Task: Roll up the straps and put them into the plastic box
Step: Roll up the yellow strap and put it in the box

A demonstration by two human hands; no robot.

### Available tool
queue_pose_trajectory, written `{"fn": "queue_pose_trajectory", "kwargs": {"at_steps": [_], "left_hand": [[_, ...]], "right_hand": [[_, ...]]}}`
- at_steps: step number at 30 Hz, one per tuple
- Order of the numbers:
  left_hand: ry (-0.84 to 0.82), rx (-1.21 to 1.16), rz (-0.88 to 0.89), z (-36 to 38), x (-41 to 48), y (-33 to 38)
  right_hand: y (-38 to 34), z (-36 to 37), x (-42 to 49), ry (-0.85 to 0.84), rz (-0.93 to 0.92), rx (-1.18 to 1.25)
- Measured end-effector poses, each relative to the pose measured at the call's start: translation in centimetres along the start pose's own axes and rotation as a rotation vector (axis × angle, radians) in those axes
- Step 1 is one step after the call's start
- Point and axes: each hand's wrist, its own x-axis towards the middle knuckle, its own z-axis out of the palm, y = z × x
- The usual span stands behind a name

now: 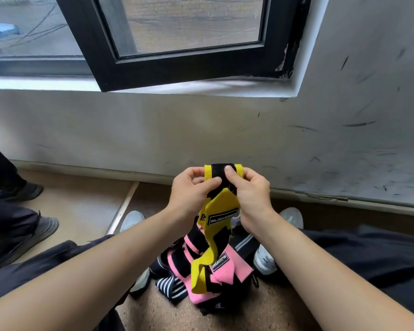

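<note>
Both hands, left (189, 187) & right (249, 187), fingers pinching top end of yellow strap (221, 206); rest hangs below onto pink strap (227, 266) pile on floor. Box not visible. Risk: loose tail snags pile, roll goes slack.

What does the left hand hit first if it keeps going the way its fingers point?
The yellow strap it already pinches; right behind that, the right hand, fingers nearly meeting on the strap's top end. Depth between the thumbs is unclear.
</note>
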Motion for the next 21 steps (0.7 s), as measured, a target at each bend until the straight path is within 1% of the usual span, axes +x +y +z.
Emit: {"fn": "queue_pose_trajectory", "kwargs": {"at_steps": [3,5,9,12,15,18,21], "left_hand": [[0.031,0.015,-0.088,0.3,0.1,1.6],[0.039,-0.033,-0.119,0.4,0.3,3.0],[0.034,-0.118,-0.085,0.5,0.5,5.1],[0.048,-0.098,-0.036,0.0,1.1,5.3],[0.061,-0.151,-0.02,-1.0,1.2,5.1],[-0.021,-0.2,0.014,-2.3,0.9,4.4],[-0.128,-0.114,0.123,-3.5,0.7,3.3]], "right_hand": [[-1.0,0.4,0.4,-0.085,-0.013,-0.019],[-1.8,0.6,0.7,-0.135,-0.031,-0.054],[-3.5,0.9,1.0,-0.17,-0.092,-0.077],[-3.4,0.9,0.8,-0.17,-0.185,-0.138],[-2.9,1.2,0.2,-0.143,-0.257,-0.19],[-3.0,2.0,-0.4,-0.087,-0.294,-0.177],[-3.4,2.9,-0.8,-0.039,-0.316,-0.169]]}}
